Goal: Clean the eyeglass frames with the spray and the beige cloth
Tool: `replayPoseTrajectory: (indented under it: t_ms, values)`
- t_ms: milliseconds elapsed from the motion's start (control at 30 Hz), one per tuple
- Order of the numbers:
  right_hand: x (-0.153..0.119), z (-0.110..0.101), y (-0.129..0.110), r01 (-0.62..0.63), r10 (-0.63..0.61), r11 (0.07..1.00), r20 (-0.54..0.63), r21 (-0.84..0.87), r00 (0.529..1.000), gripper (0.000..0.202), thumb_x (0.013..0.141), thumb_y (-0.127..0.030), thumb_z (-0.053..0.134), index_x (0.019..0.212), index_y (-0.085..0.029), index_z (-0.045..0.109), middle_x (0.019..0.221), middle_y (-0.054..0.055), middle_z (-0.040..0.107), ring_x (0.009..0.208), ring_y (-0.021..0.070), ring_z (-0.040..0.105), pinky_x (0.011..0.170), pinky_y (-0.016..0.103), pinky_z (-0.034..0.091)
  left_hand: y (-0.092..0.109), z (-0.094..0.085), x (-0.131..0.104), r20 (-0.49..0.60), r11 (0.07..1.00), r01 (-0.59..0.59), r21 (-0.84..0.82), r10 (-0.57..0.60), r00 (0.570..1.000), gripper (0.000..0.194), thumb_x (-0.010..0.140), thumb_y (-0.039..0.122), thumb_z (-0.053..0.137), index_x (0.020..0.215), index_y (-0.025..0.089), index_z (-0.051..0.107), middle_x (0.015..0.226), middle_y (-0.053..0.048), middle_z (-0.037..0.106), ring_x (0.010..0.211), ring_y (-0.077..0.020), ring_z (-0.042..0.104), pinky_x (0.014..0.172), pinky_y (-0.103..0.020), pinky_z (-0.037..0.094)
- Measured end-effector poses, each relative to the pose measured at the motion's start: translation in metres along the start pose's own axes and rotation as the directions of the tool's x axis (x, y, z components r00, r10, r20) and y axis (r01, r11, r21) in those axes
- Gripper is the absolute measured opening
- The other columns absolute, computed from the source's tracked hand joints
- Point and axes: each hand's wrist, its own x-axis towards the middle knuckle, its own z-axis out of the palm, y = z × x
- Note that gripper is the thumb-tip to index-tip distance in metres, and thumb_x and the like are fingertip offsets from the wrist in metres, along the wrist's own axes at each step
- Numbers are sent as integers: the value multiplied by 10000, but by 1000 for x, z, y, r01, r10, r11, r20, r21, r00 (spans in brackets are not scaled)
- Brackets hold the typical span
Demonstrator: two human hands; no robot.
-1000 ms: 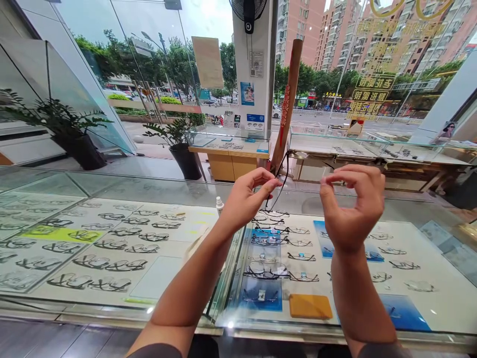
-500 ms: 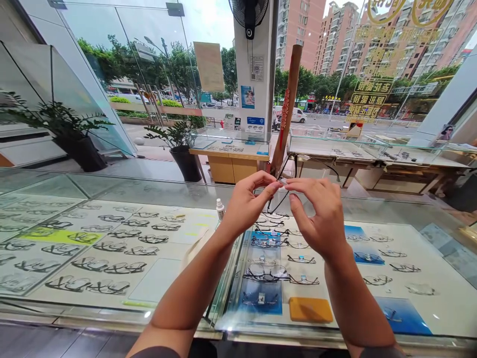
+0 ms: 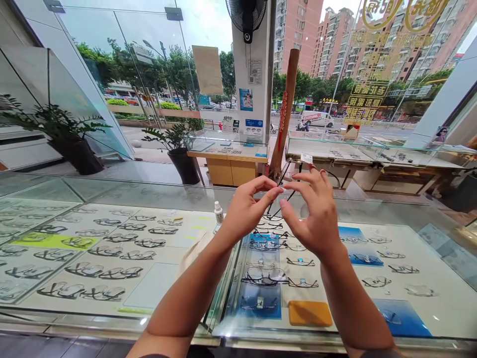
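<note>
Glasses (image 3: 285, 171) already in hand, held above the glass counter (image 3: 175, 194); left hand (image 3: 246, 205) pinching them, thumb to forefinger; right hand (image 3: 315, 214) at them, fingers part-curled, can't tell if gripping; looks mid-job, handling unfinished, glasses not yet set down

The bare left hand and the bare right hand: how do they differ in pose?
The left hand pinches the thin black-framed eyeglasses between thumb and forefinger, while the right hand holds its thumb apart from its forefinger. The left hand's fingers bend inward; the right hand's are more spread, some reaching higher. Both are bare and raised over the clear glass display counter, fingertips close together near the eyeglasses.
</note>
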Motion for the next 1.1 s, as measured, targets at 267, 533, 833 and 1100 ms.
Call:
replayPoseTrajectory:
  t_ms: [267, 533, 833, 1100]
  values:
    - [1, -9, -2, -111, 110, 994, 120, 7, 987, 119, 1016, -289, 587, 1093, -259, 672, 1077, 53, 780, 1172, 279, 728, 1302, 635, 315, -9, -5, 8, -281, 984, -75, -164, 26, 959, 374, 929, 554, 788, 959, 188, 714, 1009, -84, 767, 958, -192, 727, 762, -294, 664]
    - [1, -11, -1, -289, 260, 951, 226, 106, 939, 283, 1025, -403, 624, 1235, -223, 682, 1195, 113, 763, 1117, 289, 720, 992, 482, 571, -15, 0, 10, -299, 979, -82, -188, 23, 954, 367, 928, 542, 788, 961, 187, 701, 1061, -97, 758, 1004, -199, 722, 796, -311, 671]
    - [-2, 1, -4, -306, 188, 902, 362, 305, 913, 251, 1029, -309, 638, 1249, -204, 700, 1326, 126, 745, 1246, 280, 698, 1067, 448, 559, -8, 7, 2, 48, 959, 28, -281, -15, 999, 294, 915, 466, 813, 879, 187, 725, 1408, -145, 660, 1290, -295, 667, 877, -358, 652]
    - [0, 6, 0, -338, 249, 904, 317, 263, 915, 241, 987, -271, 604, 1190, -221, 725, 1238, 110, 783, 1148, 293, 735, 997, 453, 570, -10, 5, 4, 57, 989, -30, -144, 39, 998, 223, 968, 445, 751, 947, 227, 796, 1453, -134, 669, 1438, -295, 593, 1214, -488, 482]
